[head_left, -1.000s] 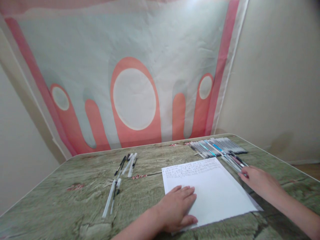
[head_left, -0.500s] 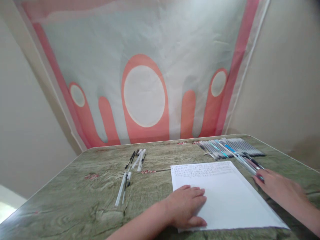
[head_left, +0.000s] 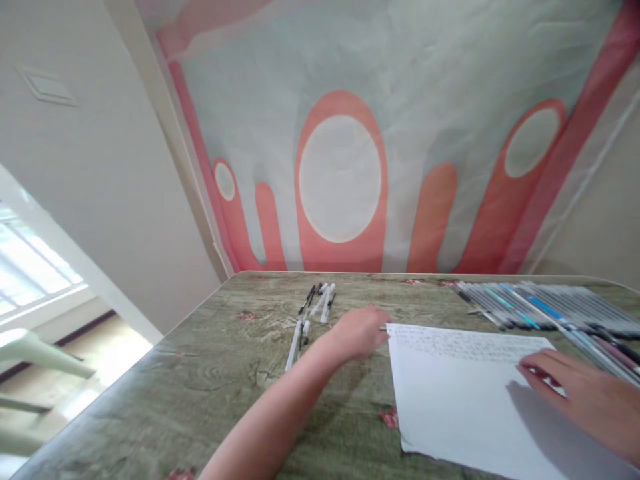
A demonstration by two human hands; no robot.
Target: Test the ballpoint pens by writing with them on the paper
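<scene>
A white sheet of paper (head_left: 470, 407) lies on the table, with rows of small handwriting across its top. My left hand (head_left: 363, 330) is at the sheet's upper left corner; its fingertips are blurred, and whether they grip the corner cannot be told. Over the right part of the sheet hovers my right hand (head_left: 580, 390), casting a shadow on it. Its thumb and forefinger meet in a pinch, and no pen shows there. Beyond this hand are a blue pen (head_left: 545, 308) and a row of clear pen parts with dark ends (head_left: 590, 303).
Left of the paper, several white pen tubes (head_left: 294, 347) and black pen pieces (head_left: 307, 300) lie scattered on the wood-patterned table (head_left: 215, 393). A wall hanging with red shapes (head_left: 340, 253) rises behind the table. A pale green chair (head_left: 45, 350) stands at the far left.
My left hand has lifted off the middle of the paper and moved to its upper left corner. My right hand has left the pens and come over the sheet. The view has turned left.
</scene>
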